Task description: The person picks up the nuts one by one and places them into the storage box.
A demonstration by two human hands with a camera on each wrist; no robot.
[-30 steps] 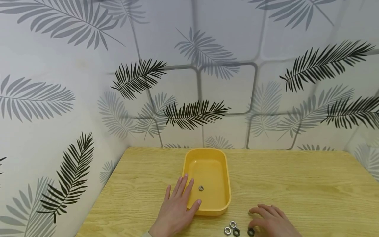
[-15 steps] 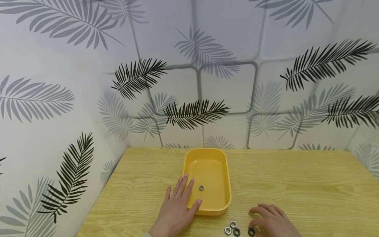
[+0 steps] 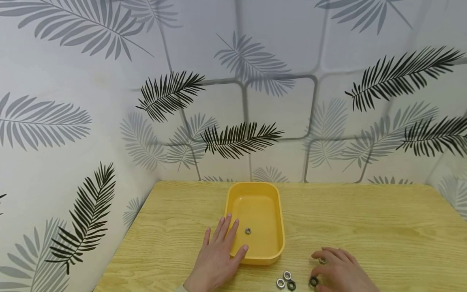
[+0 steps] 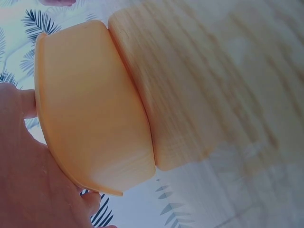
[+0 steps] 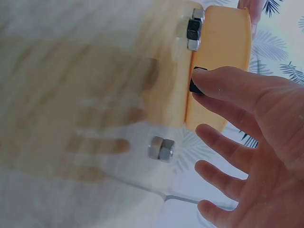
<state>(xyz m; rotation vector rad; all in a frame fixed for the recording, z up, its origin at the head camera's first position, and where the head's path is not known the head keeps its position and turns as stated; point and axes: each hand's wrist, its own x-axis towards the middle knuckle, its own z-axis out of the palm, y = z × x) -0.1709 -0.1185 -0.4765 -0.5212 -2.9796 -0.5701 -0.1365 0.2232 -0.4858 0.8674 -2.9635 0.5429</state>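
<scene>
Looking through the right wrist view, we are seeing our right hand [image 5: 273,133] pinching a dark nut [image 5: 197,85] between thumb and index finger, its other three fingers spreading apart; in the head view that nut is showing only as a ring at the fingertips, and the pinch is reading less plainly. Only the head view is giving us the small nut [image 3: 248,231] that is lying inside the yellow tray [image 3: 259,207]; from both wrists we are seeing the tray's outer wall instead. The left wrist view is also showing us that wall meeting the tabletop [image 4: 199,85].

Our left hand [image 3: 215,257] is resting over the tray's near left corner, fingers lying straight and spread, thumb reaching across the near rim. The pinched nut is sitting well apart from it, to the right of the tray. Between the two hands, just in front of the tray, three nuts [image 5: 194,28], two silver and one dark, are clustering close together. A loose silver nut [image 5: 166,150] is standing beyond the pinched one, near the right fingers.

Compared with half a second ago, our right hand and its dark nut are standing slightly farther right and forward, and the loose silver nut is newly showing beside the fingers; our left hand is keeping its place.
</scene>
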